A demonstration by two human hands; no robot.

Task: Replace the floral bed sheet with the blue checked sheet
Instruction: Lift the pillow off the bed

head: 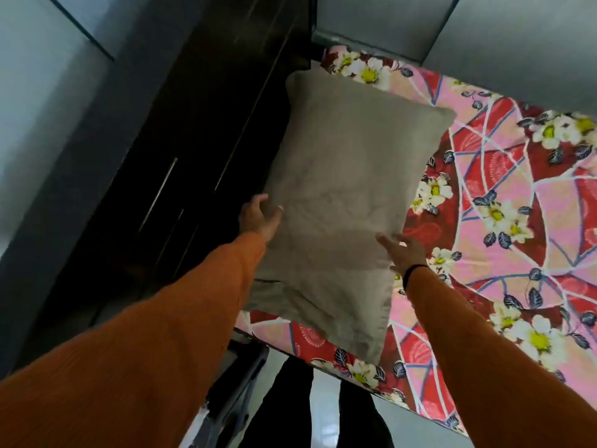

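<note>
Left hand (260, 216): at the left long edge of the grey pillow (349, 195), thumb laid on the top face, fingers reaching round the edge and hidden behind it; it holds the pillow there. Right hand (403, 250): at the pillow's right long edge, fingers spread and nearly straight, palm against the fabric; whether any finger curls under cannot be told. Both arms in orange sleeves (155, 344); a dark band (412, 274) sits at the right wrist. Pillow: one, grey, plain, lying lengthwise along the left end of the bed, its near corner close to the bed's front edge, its far corner near the back left corner. Floral bed sheet (504, 202): red and pink with white flowers, spread over the whole mattress, under the pillow. Dark wardrobe (193, 140) with metal bar handles: just beside the bed's left edge. Dark trouser legs (284, 409): below the front edge.
</note>
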